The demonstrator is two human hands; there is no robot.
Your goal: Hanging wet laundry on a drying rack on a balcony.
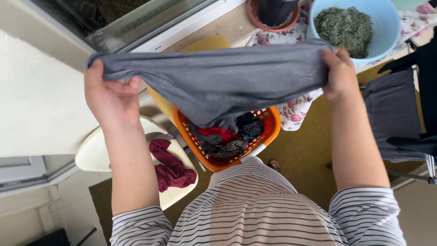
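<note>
- Grey cloth (218,82) hangs stretched in the air above the orange laundry basket (268,132).
- Left hand (111,98) is clamped on one end, and right hand (339,75) is clamped on the other.
- To do this well, both hands should probably grip tight and pull level, so the cloth goes flat.
- It looks soft, thin and dark grey, and it sags in the middle.
- A red cloth (170,166) lies on the white chair (95,152) nearby.

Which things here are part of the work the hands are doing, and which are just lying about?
In hand: grey garment, stretched between left hand and right hand; orange laundry basket of clothes below.

Lying about: maroon cloth on white chair, blue bowl, plant pot.
</note>
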